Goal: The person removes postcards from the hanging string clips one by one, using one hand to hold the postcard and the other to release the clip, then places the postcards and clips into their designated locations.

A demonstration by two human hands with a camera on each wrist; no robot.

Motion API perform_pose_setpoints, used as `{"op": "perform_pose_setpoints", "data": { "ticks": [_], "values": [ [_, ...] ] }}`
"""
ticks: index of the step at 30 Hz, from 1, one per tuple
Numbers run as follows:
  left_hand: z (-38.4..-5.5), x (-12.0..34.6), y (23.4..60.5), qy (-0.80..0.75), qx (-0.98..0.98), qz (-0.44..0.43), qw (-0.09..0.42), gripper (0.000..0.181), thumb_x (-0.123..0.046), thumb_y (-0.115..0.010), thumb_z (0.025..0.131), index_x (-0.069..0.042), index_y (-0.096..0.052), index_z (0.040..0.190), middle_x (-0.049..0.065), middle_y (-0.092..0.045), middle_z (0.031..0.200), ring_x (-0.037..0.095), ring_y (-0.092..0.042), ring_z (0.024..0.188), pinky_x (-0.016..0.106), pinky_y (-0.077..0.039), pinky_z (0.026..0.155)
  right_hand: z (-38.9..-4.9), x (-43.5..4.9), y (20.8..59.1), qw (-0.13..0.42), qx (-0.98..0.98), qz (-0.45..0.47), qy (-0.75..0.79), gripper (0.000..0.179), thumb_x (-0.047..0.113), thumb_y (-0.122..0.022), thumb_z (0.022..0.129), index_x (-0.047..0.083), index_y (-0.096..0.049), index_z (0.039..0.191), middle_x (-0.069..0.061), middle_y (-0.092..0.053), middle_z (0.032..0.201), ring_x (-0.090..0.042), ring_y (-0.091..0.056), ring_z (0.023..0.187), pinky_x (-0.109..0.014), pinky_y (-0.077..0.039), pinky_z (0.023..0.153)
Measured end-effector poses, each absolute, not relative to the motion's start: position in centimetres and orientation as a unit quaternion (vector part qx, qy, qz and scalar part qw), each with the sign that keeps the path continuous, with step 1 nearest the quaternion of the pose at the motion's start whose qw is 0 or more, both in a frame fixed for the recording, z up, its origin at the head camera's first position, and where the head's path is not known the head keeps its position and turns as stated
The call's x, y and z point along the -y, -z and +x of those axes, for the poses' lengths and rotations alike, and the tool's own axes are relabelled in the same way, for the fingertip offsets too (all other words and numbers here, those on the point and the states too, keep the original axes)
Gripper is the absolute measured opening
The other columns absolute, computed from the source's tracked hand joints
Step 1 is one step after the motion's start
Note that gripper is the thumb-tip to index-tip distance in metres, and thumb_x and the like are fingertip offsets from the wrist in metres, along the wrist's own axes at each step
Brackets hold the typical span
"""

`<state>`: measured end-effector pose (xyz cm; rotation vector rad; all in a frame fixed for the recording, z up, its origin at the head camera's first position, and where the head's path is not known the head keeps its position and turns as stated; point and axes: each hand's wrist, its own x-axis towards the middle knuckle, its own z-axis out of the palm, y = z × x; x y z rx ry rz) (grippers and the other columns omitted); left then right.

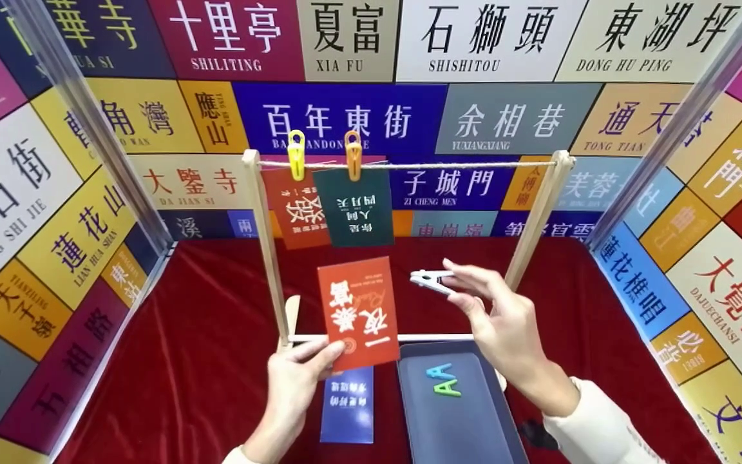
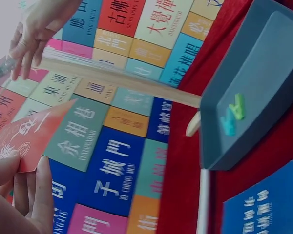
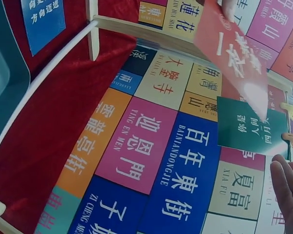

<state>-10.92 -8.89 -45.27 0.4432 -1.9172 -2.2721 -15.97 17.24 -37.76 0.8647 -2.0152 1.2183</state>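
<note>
My left hand (image 1: 300, 377) pinches a red card (image 1: 361, 309) with white characters by its lower left corner, raised in front of the wooden frame. Level with the card's top, my right hand (image 1: 506, 316) pinches a white clothespin (image 1: 434, 281) between thumb and fingers, its tip pointing left toward the card. Behind and above, a string (image 1: 461, 166) spans the frame. A yellow clothespin (image 1: 296, 154) holds another red card (image 1: 297, 212) on it, and an orange clothespin (image 1: 353, 154) holds a dark green card (image 1: 355, 209) that overlaps that red one.
A grey tray (image 1: 422, 425) on the red cloth (image 1: 171, 361) carries a blue clothespin (image 1: 439, 371) and a green clothespin (image 1: 447, 388). Left of it lies a blue card (image 1: 347, 412). Wooden posts (image 1: 532, 219) stand at both sides, before walls covered with printed signs.
</note>
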Motion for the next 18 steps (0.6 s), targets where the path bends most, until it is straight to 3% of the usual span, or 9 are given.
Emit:
{"op": "perform_pose_setpoints", "data": {
  "ticks": [2, 8, 11, 16, 18],
  "values": [
    [-10.7, 9.0, 45.8, 0.749, 0.643, 0.152, 0.055, 0.035, -0.012, -0.084, 0.08, 0.007, -0.075, 0.107, 0.004, -0.077, 0.094, 0.011, -0.074, 0.069, 0.031, -0.065, 0.068, -15.8, -17.3, 38.1, 0.318, 0.761, 0.332, -0.457, 0.045, -0.016, -0.073, 0.078, -0.003, -0.064, 0.121, -0.007, -0.073, 0.123, -0.008, -0.072, 0.105, -0.007, -0.05, 0.07],
    [-10.1, 9.1, 47.2, 0.738, 0.655, 0.164, 0.022, 0.038, -0.021, -0.085, 0.08, 0.001, -0.076, 0.11, 0.009, -0.079, 0.088, 0.012, -0.073, 0.07, 0.028, -0.063, 0.067, -15.3, -17.1, 39.4, 0.331, 0.742, 0.356, -0.462, 0.049, -0.022, -0.072, 0.073, -0.006, -0.065, 0.119, -0.007, -0.073, 0.124, -0.006, -0.072, 0.104, -0.012, -0.058, 0.083],
    [-9.9, 8.9, 47.8, 0.746, 0.646, 0.163, 0.011, 0.039, -0.021, -0.085, 0.081, 0.002, -0.075, 0.111, 0.01, -0.079, 0.09, 0.013, -0.075, 0.074, 0.029, -0.063, 0.069, -15.1, -16.9, 40.2, 0.345, 0.735, 0.362, -0.458, 0.05, -0.023, -0.073, 0.071, -0.007, -0.066, 0.119, -0.01, -0.074, 0.119, -0.004, -0.071, 0.102, -0.012, -0.058, 0.081],
    [-9.6, 8.7, 48.5, 0.743, 0.647, 0.172, 0.002, 0.042, -0.021, -0.085, 0.081, 0.003, -0.074, 0.113, 0.012, -0.079, 0.091, 0.013, -0.074, 0.073, 0.027, -0.063, 0.069, -14.7, -16.9, 42.0, 0.37, 0.739, 0.351, -0.441, 0.043, -0.015, -0.076, 0.072, -0.006, -0.07, 0.114, -0.018, -0.071, 0.11, -0.01, -0.067, 0.098, -0.009, -0.054, 0.078],
    [-9.4, 8.7, 48.8, 0.738, 0.651, 0.179, 0.003, 0.043, -0.021, -0.085, 0.081, 0.004, -0.073, 0.113, 0.011, -0.079, 0.091, 0.013, -0.073, 0.07, 0.027, -0.062, 0.068, -14.5, -16.9, 42.8, 0.373, 0.746, 0.338, -0.435, 0.04, -0.01, -0.077, 0.073, -0.004, -0.071, 0.111, -0.019, -0.069, 0.108, -0.011, -0.065, 0.108, -0.009, -0.053, 0.085]
  ]
}}
